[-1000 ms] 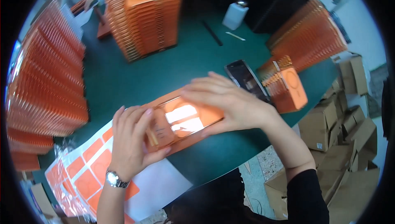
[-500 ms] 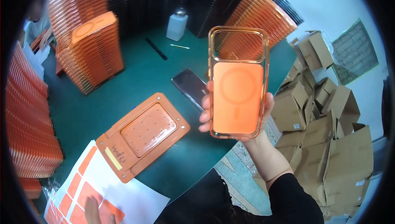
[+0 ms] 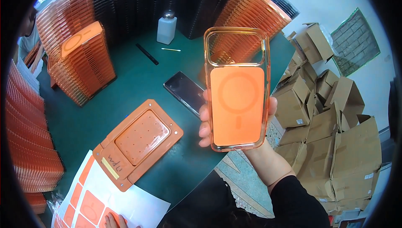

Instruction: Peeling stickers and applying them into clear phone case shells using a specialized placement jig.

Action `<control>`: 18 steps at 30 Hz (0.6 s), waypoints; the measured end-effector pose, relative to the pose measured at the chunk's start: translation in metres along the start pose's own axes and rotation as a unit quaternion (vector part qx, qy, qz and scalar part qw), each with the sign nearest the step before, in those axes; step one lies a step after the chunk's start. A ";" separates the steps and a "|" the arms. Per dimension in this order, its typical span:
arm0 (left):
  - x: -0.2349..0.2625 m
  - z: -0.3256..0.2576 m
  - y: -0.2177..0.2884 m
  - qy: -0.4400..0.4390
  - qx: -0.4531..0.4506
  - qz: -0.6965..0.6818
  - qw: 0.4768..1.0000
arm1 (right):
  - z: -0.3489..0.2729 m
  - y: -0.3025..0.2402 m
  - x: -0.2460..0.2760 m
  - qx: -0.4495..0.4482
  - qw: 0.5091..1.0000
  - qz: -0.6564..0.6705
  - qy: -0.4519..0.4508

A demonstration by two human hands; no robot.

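Observation:
Upright in front of me, my right hand (image 3: 204,123) grips a phone case (image 3: 238,106) by its sides. The case has a translucent orange frame, a large camera cutout and a solid orange back panel with a faint ring. At the lower edge, my left hand (image 3: 115,221) rests with fingers apart on a white sheet (image 3: 144,198) of orange rounded stickers (image 3: 91,207); most of that hand is cut off by the picture's edge. An orange-brown positioning jig (image 3: 142,133) with a recessed, dotted bed lies beside the sheet, overlapping its upper edge.
A dark phone (image 3: 184,89) lies behind the held case. Farther off are a white pump bottle (image 3: 166,30), a cotton swab (image 3: 171,50) and a black strip (image 3: 147,54). Stacks of orange cases (image 3: 86,64) and black cases (image 3: 130,6) line the table. Cardboard boxes (image 3: 326,144) are piled at right.
My view has shifted slightly, and the held case appears a little larger, turned more squarely to me. The left hand has moved down and right over the sticker sheet.

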State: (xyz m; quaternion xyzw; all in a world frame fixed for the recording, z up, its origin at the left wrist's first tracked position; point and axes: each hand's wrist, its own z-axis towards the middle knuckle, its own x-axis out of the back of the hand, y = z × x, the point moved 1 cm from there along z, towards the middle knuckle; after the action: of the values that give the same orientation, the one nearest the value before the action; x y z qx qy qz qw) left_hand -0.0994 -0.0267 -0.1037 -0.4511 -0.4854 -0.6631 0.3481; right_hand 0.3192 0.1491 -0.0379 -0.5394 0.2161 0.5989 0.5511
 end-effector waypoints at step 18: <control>-0.003 -0.008 -0.008 -0.015 -0.002 0.017 1.000 | -0.008 -0.103 -0.027 0.104 0.476 -0.815 0.313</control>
State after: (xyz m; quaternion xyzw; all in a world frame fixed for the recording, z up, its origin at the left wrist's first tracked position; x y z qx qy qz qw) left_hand -0.1072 -0.0317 -0.1103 -0.4699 -0.4816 -0.6509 0.3515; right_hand 0.4090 0.1618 0.0179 -0.5627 -0.1021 -0.3559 0.7391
